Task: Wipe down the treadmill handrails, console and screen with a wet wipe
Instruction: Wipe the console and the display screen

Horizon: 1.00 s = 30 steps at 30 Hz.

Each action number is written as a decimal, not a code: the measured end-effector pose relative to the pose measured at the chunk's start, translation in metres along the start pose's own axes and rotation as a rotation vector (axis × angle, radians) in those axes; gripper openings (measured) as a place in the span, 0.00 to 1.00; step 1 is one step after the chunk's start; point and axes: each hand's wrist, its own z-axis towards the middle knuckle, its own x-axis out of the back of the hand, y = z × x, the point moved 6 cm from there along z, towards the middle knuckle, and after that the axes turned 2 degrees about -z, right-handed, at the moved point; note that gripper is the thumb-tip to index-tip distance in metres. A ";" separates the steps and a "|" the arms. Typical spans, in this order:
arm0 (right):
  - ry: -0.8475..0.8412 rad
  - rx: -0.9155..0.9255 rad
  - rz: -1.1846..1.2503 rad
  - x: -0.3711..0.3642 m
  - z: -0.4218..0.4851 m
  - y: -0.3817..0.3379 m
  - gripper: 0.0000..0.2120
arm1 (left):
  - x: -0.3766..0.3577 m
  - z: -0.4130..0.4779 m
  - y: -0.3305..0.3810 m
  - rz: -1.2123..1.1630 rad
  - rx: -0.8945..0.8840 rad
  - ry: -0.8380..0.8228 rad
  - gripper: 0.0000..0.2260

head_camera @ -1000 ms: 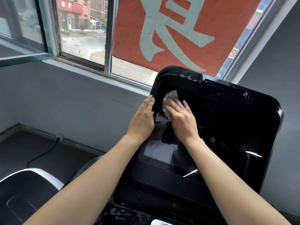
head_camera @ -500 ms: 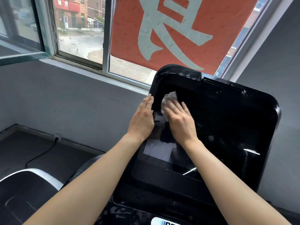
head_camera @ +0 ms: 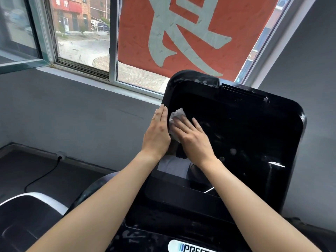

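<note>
Now right hand (head_camera: pixel 192 140) flat on wipe (head_camera: pixel 177 114), screen (head_camera: pixel 236 133) — left hand (head_camera: pixel 158 131) flat beside; window (head_camera: pixel 81 42) behind.

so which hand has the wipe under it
The right hand presses the wipe flat on the screen; the left hand just rests bare on the console's left edge.

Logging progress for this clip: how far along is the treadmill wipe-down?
Done: nothing shows as finished. In hand: the right hand presses the wet wipe flat on the screen, upper left, while the left hand rests on the console at its left edge. Left: apparently the remaining screen and lower console; handrails are out of view.
</note>
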 end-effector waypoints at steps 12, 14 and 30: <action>0.107 -0.255 0.052 -0.004 -0.013 0.001 0.28 | -0.007 -0.014 0.006 0.051 0.017 -0.016 0.36; 0.031 -0.114 0.037 -0.011 -0.016 -0.012 0.30 | -0.008 -0.017 0.009 0.041 0.023 -0.008 0.33; 0.112 -0.478 0.056 0.011 -0.033 0.036 0.29 | -0.023 -0.033 0.031 0.247 -0.096 -0.021 0.30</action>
